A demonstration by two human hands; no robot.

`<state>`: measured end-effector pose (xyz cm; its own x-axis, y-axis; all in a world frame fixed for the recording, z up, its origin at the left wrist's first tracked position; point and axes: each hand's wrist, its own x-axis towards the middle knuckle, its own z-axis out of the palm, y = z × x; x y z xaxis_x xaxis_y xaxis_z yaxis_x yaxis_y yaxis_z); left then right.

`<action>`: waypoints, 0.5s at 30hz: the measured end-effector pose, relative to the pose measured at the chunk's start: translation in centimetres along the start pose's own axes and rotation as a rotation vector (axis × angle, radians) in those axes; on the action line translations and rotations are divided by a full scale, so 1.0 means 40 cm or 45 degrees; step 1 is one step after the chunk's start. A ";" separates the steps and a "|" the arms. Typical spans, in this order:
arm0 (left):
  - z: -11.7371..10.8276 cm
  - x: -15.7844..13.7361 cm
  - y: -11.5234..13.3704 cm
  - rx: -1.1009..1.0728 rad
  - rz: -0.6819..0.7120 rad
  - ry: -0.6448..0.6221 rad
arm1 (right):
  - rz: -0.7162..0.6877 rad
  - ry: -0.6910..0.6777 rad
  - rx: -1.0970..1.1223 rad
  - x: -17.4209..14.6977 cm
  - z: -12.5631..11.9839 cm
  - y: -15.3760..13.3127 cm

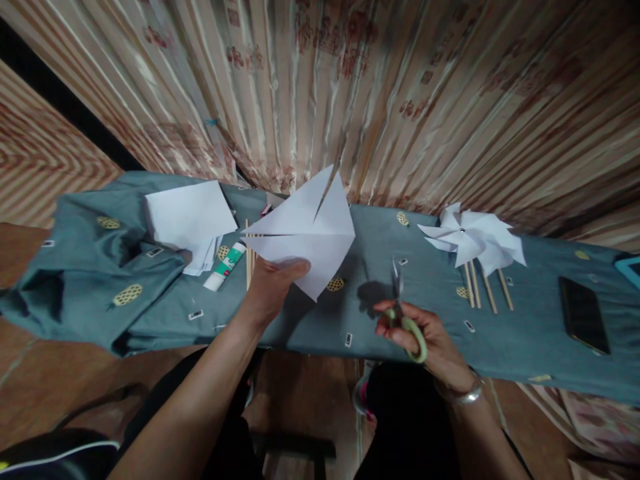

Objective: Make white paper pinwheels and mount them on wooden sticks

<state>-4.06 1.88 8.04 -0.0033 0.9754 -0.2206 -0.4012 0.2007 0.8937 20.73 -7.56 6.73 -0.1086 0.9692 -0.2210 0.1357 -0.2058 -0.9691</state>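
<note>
My left hand [273,283] grips a square sheet of white paper [310,233] near its lower corner, thumb on top. Two slits run into the sheet, one from the top corner and one from the left corner. In my right hand [417,330] are scissors [397,283] with pale green handles, fingers around the loops and blades pointing away from me. The blades are apart from the paper, over the cloth; whether they are spread I cannot tell. White paper pinwheels [473,237] on wooden sticks [490,290] lie to the right.
A green-and-white glue stick [226,265], more wooden sticks [249,257] and a stack of white paper [193,213] lie at left. A black phone [584,315] is at right, with a blue-edged object [629,268] beyond. Grey-green cloth [310,333] covers the narrow table; a curtain [320,87] hangs behind.
</note>
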 end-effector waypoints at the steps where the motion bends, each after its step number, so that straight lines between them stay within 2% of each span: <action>1: -0.002 -0.003 -0.008 0.018 -0.026 -0.044 | -0.065 0.210 0.011 0.003 -0.012 0.002; 3: -0.001 -0.011 -0.027 0.087 -0.104 -0.140 | -0.164 0.568 -0.009 0.011 -0.030 0.003; 5: 0.004 -0.022 -0.048 0.187 -0.197 -0.243 | -0.200 0.693 -0.079 0.022 -0.040 0.001; 11: 0.023 -0.055 -0.087 0.425 -0.397 -0.498 | -0.189 0.565 -0.265 0.039 -0.032 0.010; 15: 0.026 -0.058 -0.091 0.313 -0.425 -0.538 | -0.138 0.550 -0.151 0.041 -0.013 0.019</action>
<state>-1.62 -1.03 5.70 0.4718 0.7977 -0.3756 -0.0936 0.4689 0.8783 21.17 -6.04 5.68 0.2887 0.9570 -0.0287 0.2607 -0.1074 -0.9594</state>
